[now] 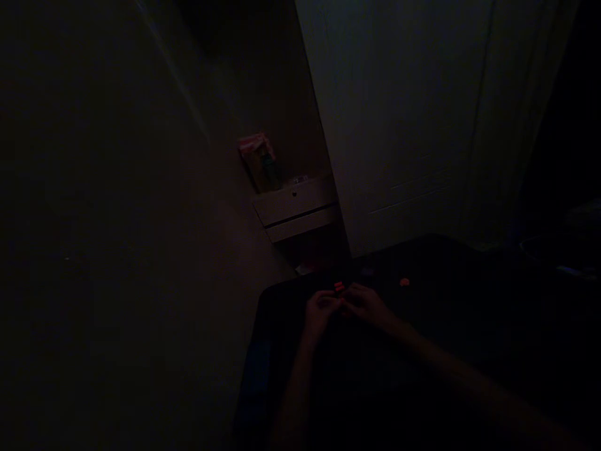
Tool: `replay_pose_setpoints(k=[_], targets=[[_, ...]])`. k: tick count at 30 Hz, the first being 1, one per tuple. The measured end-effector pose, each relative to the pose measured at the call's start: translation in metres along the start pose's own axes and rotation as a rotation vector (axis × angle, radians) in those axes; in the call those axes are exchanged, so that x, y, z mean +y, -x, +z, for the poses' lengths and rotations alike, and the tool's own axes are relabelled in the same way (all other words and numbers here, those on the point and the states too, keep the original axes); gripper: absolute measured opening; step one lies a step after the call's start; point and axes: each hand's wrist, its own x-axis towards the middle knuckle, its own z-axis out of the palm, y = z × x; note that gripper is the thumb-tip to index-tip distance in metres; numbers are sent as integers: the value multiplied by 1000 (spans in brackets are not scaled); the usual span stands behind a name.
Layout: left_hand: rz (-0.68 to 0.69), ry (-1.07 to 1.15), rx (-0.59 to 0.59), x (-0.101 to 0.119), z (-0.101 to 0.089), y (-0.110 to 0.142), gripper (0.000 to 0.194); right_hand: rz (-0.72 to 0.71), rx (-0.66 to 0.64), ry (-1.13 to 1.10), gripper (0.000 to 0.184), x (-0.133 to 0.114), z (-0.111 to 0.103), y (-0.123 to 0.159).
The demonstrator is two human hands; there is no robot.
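Head view: it is very dim in here, but I make out one broad wall filling the left side, and one pale door-like panel standing at the upper right. Below them spreads one dark surface. Past its far edge, between wall and panel, is one pale drawer unit, and one upright package with a reddish top stands on it.

I count two hands, reaching in over the far part of the surface and nearly meeting. The left hand has its thumb and fingers curled toward one another; the right hand is bent in beside it, fingertips close to the left's. A tiny red glint shows between the fingertips, and it is too dark to tell whether either hand is clamped on it, or which way it points.

Just beyond the fingertips sits one small red piece, showing as two short bright bars, one above the other. Its bars run roughly left to right, tilting only slightly; I cannot tell a front end. Smallest of all, one orange piece lies apart to the right, roundish, without a clear long axis.
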Motion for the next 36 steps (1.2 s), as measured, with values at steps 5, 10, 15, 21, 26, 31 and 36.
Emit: replay_pose_setpoints(k=[5, 10, 15, 21, 26, 31, 36], targets=[[44, -125, 1, -9, 1, -3, 19, 114, 71, 80, 19, 10, 4, -3], [85, -238, 95, -14, -2, -4, 12, 193, 69, 113, 17, 19, 6, -10], [122, -317, 113, -15, -3, -4, 7, 234, 29, 94, 15, 26, 7, -17], [151, -363, 97, -14, -1, -2, 9, 261, 2, 59, 18, 24, 3, -15], [163, -369, 85, -14, 0, -2, 10, 247, 1, 23, 14, 21, 1, -14], [167, -361, 78, -12, 1, -1, 10, 235, 2, -16, 13, 25, 4, -14], [176, -362, 80, -9, 2, 0, 8, 227, 11, -38, 16, 23, 2, -16]])
